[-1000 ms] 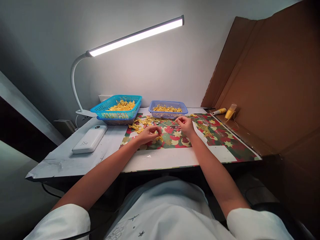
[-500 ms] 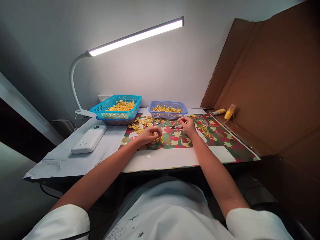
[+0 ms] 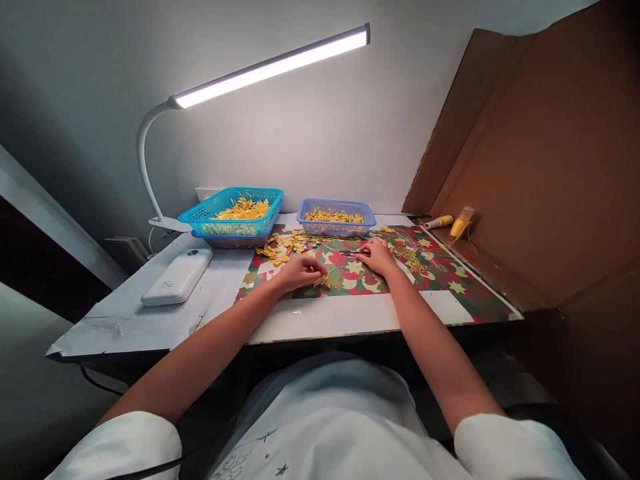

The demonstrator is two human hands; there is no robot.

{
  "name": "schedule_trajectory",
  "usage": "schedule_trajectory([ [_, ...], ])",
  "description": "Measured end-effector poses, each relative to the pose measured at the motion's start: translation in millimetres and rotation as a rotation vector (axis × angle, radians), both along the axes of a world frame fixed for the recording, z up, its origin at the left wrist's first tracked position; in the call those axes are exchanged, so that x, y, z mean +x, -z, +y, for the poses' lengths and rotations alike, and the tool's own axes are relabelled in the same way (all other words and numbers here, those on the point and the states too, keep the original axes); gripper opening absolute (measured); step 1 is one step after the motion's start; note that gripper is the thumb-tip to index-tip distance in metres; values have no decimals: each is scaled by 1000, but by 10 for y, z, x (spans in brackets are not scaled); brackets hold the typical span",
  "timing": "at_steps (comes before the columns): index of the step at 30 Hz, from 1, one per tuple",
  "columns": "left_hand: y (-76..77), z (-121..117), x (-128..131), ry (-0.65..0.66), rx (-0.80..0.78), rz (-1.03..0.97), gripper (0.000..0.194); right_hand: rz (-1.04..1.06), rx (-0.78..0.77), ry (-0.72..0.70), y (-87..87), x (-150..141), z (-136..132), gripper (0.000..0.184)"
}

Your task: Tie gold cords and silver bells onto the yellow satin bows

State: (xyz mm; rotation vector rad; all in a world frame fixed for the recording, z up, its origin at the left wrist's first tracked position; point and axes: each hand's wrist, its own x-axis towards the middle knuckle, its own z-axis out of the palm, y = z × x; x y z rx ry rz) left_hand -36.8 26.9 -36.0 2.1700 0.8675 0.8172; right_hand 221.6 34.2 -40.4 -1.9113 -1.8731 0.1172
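Observation:
My left hand [image 3: 301, 272] is closed, its fingertips pinching a small yellow ribbon-like piece [image 3: 321, 281] just above the patterned mat. Part of that piece is hidden by the fingers. To its right, my right hand [image 3: 379, 256] rests low on the mat with its fingers around one end of a slim dark tool [image 3: 353, 253]. The tool's kind is too small to make out. A thin yellow strand [image 3: 334, 267] runs between the two hands. Loose yellow pieces [image 3: 273, 253] and some small shiny beads [image 3: 311, 245] lie beyond my left hand.
Behind the mat [image 3: 455, 288] stand a turquoise basket [image 3: 187, 219] and a lilac basket [image 3: 336, 229], both holding yellow pieces. A white power bank [image 3: 177, 277] lies left. Gold strands [image 3: 414, 261], a yellow-filled bottle [image 3: 461, 223] and a cardboard wall [image 3: 540, 160] are right; a lamp [image 3: 273, 65] hangs above.
My right hand has come down from holding the yellow strand raised and now grasps the slim dark tool on the mat. My left hand stays in nearly the same place.

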Motion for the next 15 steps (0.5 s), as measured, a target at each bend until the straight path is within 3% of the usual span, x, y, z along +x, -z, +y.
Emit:
schedule_trajectory([
  [3, 16, -20, 21, 15, 36, 14, 17, 2, 13, -7, 19, -22, 31, 12],
  [7, 34, -48, 45, 8, 86, 6, 17, 221, 81, -33, -56, -58, -16, 10],
  [11, 44, -56, 56, -20, 155, 24, 19, 412, 164, -236, -157, -183, -256, 20],
  [15, 54, -53, 56, -45, 169, 57, 23, 429, 55, -381, -148, -309, -543, 24],
])
